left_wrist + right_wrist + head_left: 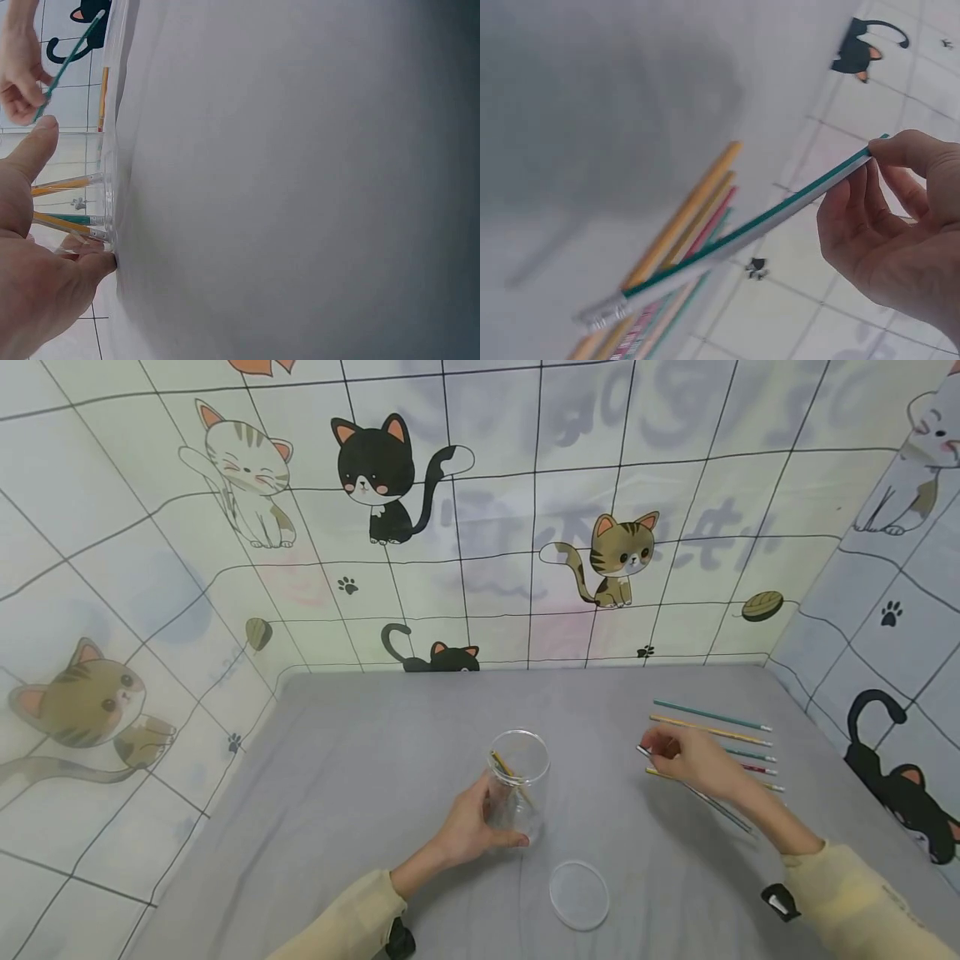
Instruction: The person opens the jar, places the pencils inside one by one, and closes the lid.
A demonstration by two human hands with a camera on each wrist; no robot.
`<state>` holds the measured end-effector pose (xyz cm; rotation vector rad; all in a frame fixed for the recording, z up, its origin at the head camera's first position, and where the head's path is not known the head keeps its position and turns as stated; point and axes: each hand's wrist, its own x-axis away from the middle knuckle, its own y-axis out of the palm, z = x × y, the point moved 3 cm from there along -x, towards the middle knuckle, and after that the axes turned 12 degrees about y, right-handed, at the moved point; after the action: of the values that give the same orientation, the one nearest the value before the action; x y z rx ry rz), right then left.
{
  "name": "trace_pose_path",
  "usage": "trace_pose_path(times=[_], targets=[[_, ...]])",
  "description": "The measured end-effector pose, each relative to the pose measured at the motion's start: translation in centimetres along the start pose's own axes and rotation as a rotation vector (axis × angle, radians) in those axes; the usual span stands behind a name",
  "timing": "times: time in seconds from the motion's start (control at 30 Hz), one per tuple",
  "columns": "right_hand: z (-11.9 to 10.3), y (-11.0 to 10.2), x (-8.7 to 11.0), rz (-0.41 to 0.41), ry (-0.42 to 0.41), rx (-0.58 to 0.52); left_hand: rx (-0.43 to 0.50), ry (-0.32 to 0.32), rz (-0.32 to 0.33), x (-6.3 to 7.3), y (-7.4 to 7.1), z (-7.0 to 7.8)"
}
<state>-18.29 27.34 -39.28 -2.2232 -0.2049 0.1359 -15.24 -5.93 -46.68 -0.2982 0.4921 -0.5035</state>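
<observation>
My left hand [474, 828] grips the clear jar [534, 810], fingers and thumb around its lower wall. Pencils stand tilted inside; the left wrist view shows orange pencils [64, 184] and a green-ended one [81, 220] through the wall. At the right, my right hand [692, 760] pinches a green pencil [780, 210] near one end, its white eraser end slanting down and away from the fingers. In the head view this pencil [720, 807] passes above the loose pencils [708, 729], which lie roughly side by side on the cloth.
A round clear lid [579, 895] lies flat in front of the jar, slightly to its right. Grey cloth [360, 760] covers the table. Behind and at both sides hang cat-printed sheets [495, 527].
</observation>
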Motion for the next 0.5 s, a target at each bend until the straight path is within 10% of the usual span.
trace_pose_path(times=[0.5], targets=[[-9.9,-4.0,-1.5,-0.063,-0.074,-0.162,-0.015,0.011,0.006,0.1,0.1,-1.0]])
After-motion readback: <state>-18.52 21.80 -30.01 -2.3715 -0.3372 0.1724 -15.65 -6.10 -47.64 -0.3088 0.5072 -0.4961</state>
